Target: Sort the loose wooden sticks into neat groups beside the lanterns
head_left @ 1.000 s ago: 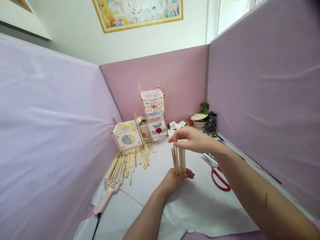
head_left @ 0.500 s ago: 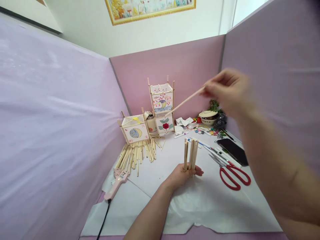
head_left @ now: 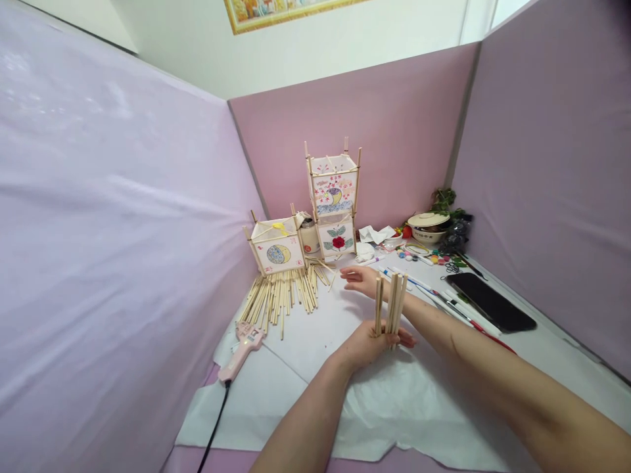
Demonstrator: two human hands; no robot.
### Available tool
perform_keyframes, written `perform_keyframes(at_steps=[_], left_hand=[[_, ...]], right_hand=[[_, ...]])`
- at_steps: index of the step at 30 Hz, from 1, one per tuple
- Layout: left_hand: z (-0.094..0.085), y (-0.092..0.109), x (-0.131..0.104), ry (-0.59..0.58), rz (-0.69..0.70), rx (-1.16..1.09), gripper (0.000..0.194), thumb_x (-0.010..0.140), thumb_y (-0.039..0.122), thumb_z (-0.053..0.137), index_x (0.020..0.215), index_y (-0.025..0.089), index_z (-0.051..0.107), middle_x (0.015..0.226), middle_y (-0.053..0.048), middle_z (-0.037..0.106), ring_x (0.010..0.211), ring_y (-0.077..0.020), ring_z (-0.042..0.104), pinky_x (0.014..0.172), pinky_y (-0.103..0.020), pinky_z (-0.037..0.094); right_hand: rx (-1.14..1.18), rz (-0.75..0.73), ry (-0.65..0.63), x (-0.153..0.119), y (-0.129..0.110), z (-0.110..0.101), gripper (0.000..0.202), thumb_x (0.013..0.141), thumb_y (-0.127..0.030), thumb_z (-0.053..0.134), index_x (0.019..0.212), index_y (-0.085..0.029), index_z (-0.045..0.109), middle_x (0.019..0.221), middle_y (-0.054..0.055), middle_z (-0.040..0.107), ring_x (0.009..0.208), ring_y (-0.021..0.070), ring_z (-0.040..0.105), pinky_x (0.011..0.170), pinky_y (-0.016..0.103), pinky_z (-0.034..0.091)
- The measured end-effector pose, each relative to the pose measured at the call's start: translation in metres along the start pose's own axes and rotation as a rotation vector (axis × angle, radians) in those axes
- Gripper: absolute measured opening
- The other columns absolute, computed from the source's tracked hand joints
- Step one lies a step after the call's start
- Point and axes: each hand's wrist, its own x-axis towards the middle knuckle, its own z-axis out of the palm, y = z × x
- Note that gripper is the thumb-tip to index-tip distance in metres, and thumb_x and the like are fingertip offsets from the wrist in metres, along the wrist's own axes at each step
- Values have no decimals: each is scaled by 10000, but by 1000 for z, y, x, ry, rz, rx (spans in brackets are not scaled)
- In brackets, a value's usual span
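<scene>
Left hand (head_left: pixel 367 341): gripped an upright bundle of wooden sticks (head_left: pixel 389 305) at mid-tabletop
Right hand (head_left: pixel 359 281): open, fingers spread, reaching toward loose sticks (head_left: pixel 280 299)
Progress: two paper lanterns (head_left: pixel 305 217) stood finished at the far edge; many sticks unused

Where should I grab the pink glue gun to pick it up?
Probably by its long handle, the end where the black cord comes out. The glue gun lies flat on the white paper, handle toward you, so come from above and wrap your fingers around it. Stay off the far end with the tip.
</scene>
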Motion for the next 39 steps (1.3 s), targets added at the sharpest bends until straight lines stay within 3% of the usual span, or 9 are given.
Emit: perform_keyframes(at_steps=[3, 8, 10, 12, 16, 20, 25, 30, 39], left_hand=[[-1, 0, 0, -9, -10, 6, 444, 743, 503, 710, 928, 100, 696, 983, -174, 693, 991, -306, 640, 953, -464, 436], [-3, 2, 2, -3, 7, 13, 356, 782, 412, 691, 962, 104, 693, 1020, -161, 690, 989, -285, 641, 948, -437, 439], [-2, 5, 1, -2, 7, 50, 344, 812, 402, 660, 989, 108, 689, 1040, -156, 688, 999, -282, 637, 947, -431, 438], [-1, 8, 0, 2, -6, 112, 342, 837, 408, 626, 1007, 117, 688, 1046, -146, 690, 1014, -280, 629, 953, -428, 432], [1, 13, -1, 18, 7, 193, 347, 844, 425, 607, 983, 121, 702, 1026, -134, 695, 1010, -285, 624, 950, -425, 432], [0, 15, 3, -8, -31, 195, 363, 808, 448, 650, 953, 122, 716, 1000, -146, 702, 988, -306, 634, 908, -434, 457], [-5, 8, 14, -127, -95, 151, 404, 747, 447, 729, 978, 116, 714, 959, -151, 706, 858, -264, 664, 824, -407, 489], [-6, 2, 21, -238, -136, 146, 443, 783, 455, 707, 1071, 118, 693, 915, -149, 712, 808, -223, 657, 779, -360, 488], [-5, 8, 16, -204, -127, 141, 441, 818, 419, 681, 1147, 126, 660, 1082, -172, 686, 1075, -307, 619, 973, -459, 422]], right_hand=[[5, 75, 70, -2, -19, -10, 592, 642, -297, 790, 1186, -214, 572, 1308, 134, 537, 1171, 298, 530, 982, 495, 420], [357, 1, -32, -47, -94, -35, 523, 849, -594, 532, 1199, -210, 596, 1318, 125, 562, 1227, 279, 520, 1045, 476, 387], [404, -19, -127, -68, -118, -37, 607, 788, -647, 573, 1219, -220, 582, 1311, 122, 570, 1254, 299, 494, 1036, 486, 391], [363, -13, -177, -84, -129, -31, 652, 705, -523, 734, 1256, -228, 545, 1293, 124, 584, 1236, 304, 510, 1020, 484, 404], [290, 23, -175, -91, -120, -10, 619, 680, -264, 795, 1234, -197, 528, 1176, 129, 651, 1077, 270, 623, 934, 461, 477], [271, 72, -190, -86, -111, 2, 315, 783, -354, 708, 1001, -142, 629, 924, 96, 713, 873, 213, 683, 836, 387, 523], [235, 45, -316, -88, -117, -1, 298, 821, -425, 659, 847, -129, 632, 789, 61, 684, 771, 168, 655, 734, 304, 517], [216, -4, -294, -90, -113, -4, 282, 842, -410, 643, 743, -160, 559, 632, -15, 590, 590, 99, 541, 584, 218, 452], [320, 1, -406, -93, -113, -14, 356, 863, -461, 615, 874, -107, 652, 904, 102, 698, 852, 176, 663, 801, 318, 512]])
